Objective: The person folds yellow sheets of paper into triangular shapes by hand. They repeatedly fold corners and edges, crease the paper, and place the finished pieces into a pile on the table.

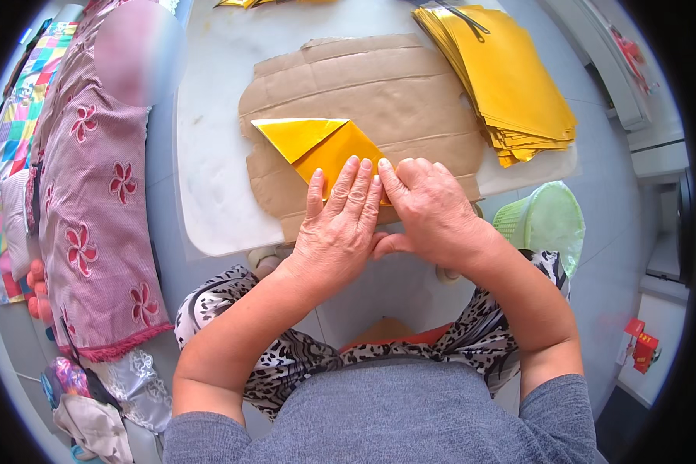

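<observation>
A folded sheet of shiny gold paper (336,148) lies on a flat piece of brown cardboard (359,81). Its upper left part is turned over into a pointed flap. My left hand (339,232) rests flat on the paper's lower part, palm down, and hides some of it. Beside it, my right hand (435,209) touches the paper's right edge with the index fingertip. The other fingers of that hand are curled. Its thumb sticks out apart from them, close to the base of my left hand.
A thick stack of gold sheets (504,87) lies at the table's right, with a dark metal tool (464,20) on top. The cardboard covers part of the white tabletop (214,191). A green basket (513,220) stands right; a pink patterned cloth (101,214) covers furniture at left.
</observation>
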`<state>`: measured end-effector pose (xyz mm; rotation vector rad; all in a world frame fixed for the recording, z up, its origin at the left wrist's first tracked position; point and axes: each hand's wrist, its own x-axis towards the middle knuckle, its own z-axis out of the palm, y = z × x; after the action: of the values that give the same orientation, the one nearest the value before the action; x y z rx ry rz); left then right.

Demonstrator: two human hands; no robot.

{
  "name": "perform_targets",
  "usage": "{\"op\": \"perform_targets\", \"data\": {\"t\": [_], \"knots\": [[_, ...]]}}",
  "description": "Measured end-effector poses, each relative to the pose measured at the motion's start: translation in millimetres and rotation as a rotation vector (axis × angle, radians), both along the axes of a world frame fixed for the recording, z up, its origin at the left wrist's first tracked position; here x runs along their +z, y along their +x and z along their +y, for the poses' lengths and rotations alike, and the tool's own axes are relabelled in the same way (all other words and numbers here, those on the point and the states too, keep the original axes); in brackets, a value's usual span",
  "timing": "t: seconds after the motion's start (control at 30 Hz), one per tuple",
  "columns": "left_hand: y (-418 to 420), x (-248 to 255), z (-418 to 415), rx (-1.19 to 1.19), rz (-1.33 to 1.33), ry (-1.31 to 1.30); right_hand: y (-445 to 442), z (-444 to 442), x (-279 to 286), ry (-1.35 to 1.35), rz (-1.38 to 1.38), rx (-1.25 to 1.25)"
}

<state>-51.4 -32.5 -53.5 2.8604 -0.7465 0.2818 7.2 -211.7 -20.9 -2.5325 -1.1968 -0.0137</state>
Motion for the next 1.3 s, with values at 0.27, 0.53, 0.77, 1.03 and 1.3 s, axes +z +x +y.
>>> {"op": "perform_targets", "data": {"t": [0.27,0.53,0.77,1.03,1.3], "knots": [[-11.9,1.7,11.5,0.036,0.045,0.122,-0.6,0.0,-0.7,-0.049,-0.028,0.005],[-23.6,12.0,19.6,0.143,0.118,0.137,0.7,-1.3,-2.3,-0.038,-0.042,0.027],[-20.4,20.8,14.6,0.269,0.1,0.148,-0.6,-0.5,0.5,-0.061,-0.043,0.02],[-11.1,-5.4,-4.1,-0.016,0.003,-0.058,1.7,-2.7,0.2,-0.024,-0.013,0.039],[-14.6,1.9,-4.3,-0.02,0.12,-0.018,2.4,-5.3,-3.9,0.005,-0.024,0.038]]}}
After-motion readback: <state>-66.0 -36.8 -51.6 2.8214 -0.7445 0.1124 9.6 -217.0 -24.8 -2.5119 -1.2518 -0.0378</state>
